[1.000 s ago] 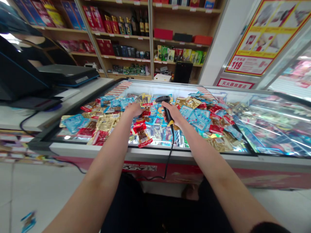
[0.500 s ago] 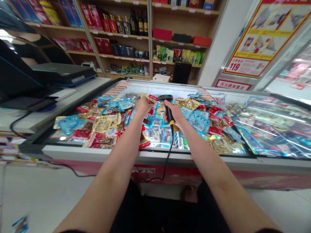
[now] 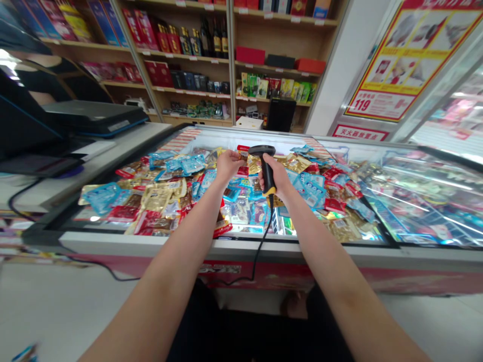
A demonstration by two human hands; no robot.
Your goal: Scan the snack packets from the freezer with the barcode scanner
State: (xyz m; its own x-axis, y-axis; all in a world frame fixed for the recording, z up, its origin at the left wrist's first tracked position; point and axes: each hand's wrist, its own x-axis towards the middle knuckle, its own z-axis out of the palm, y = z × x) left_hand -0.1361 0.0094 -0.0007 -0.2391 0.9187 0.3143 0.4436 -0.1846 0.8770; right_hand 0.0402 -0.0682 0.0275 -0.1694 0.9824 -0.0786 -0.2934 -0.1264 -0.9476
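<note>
My right hand (image 3: 278,176) is closed round the handle of a black barcode scanner (image 3: 264,160), whose head points left and whose cable hangs down over the freezer's front edge. My left hand (image 3: 228,164) is closed on a small red snack packet (image 3: 242,152), held up just in front of the scanner's head. Both hands hover over a heap of snack packets (image 3: 158,193) in blue, gold and red that lies on the glass top of a chest freezer (image 3: 264,247).
A counter (image 3: 113,148) with a dark till screen and a flat black device stands at the left. Wooden shelves (image 3: 234,65) of boxes and bottles line the back wall. A poster hangs at the upper right. The freezer's glass lid (image 3: 426,201) extends right.
My left hand has lifted a red packet out of the heap and brought it up to the scanner's head. My right hand has raised the scanner slightly.
</note>
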